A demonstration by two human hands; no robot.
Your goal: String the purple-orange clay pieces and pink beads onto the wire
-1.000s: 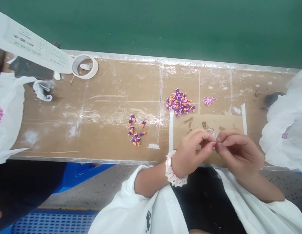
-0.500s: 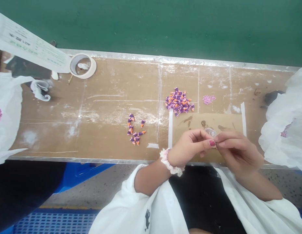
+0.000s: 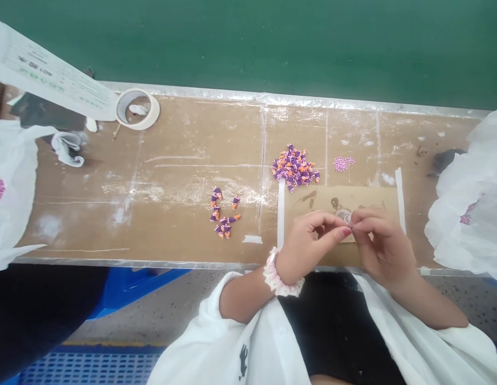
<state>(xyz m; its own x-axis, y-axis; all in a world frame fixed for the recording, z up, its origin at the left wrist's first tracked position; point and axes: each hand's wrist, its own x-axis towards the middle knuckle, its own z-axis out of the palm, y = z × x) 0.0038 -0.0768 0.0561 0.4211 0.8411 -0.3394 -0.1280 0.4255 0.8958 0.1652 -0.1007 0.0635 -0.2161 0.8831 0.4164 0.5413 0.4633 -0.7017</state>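
My left hand and my right hand meet fingertip to fingertip over a brown card sheet taped to the bench. Both are pinched on something tiny that I cannot make out. Just above the fingertips lies a small clear ring-like piece. A heap of purple and orange pieces sits beyond the card. A smaller group of the same pieces lies to the left of my left hand. A little pile of pink beads rests to the right of the heap.
A roll of masking tape and a printed paper sheet lie at the back left. White plastic bags stand at the left and the right. A green wall rises behind the bench edge.
Both hands shifted slightly away from me and to the left, staying pinched together. The fingertips now lie closer to the clear ring-like piece.
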